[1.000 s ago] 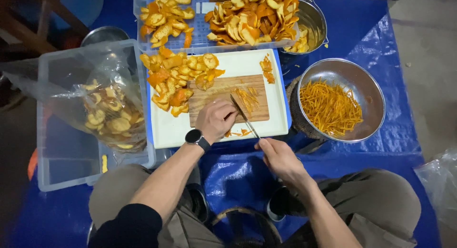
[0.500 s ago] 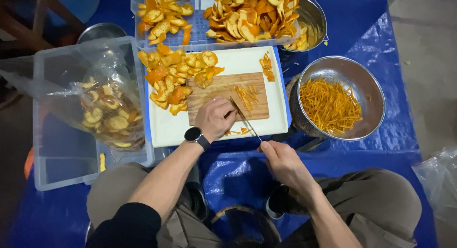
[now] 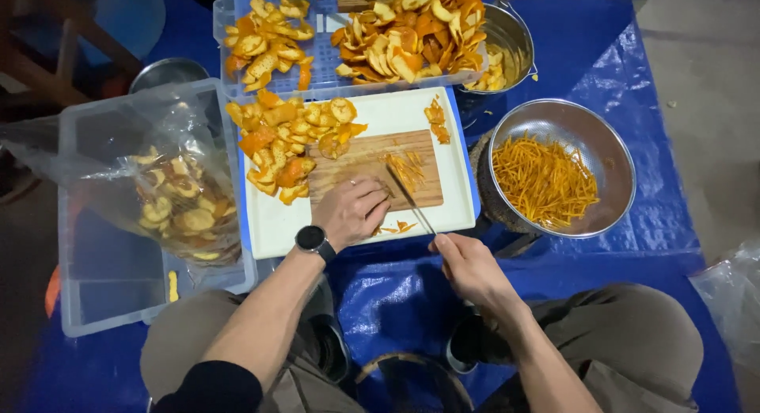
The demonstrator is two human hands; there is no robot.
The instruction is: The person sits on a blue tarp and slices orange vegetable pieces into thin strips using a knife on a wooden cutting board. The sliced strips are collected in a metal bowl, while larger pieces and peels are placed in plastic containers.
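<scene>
My left hand (image 3: 353, 210), with a black watch on the wrist, presses fingers-down on a piece of orange peel on the small wooden cutting board (image 3: 358, 161). My right hand (image 3: 467, 264) grips a knife (image 3: 408, 196) whose blade slants up over the board beside the left fingertips. Thin cut peel strips (image 3: 407, 166) lie on the board just past the blade. The wooden board rests on a white tray (image 3: 459, 175). A heap of orange peel pieces (image 3: 285, 140) lies on the tray's left part.
A steel bowl (image 3: 613, 156) of fine peel strips stands at the right. A blue crate (image 3: 317, 80) piled with peels and a steel pot (image 3: 511, 41) sit behind. A clear plastic bin (image 3: 103, 286) with a bag of peels (image 3: 178, 207) is at left. Blue tarp (image 3: 657, 215) underneath.
The knife blade has shifted slightly along the board next to my left fingers; both hands stay in nearly the same place.
</scene>
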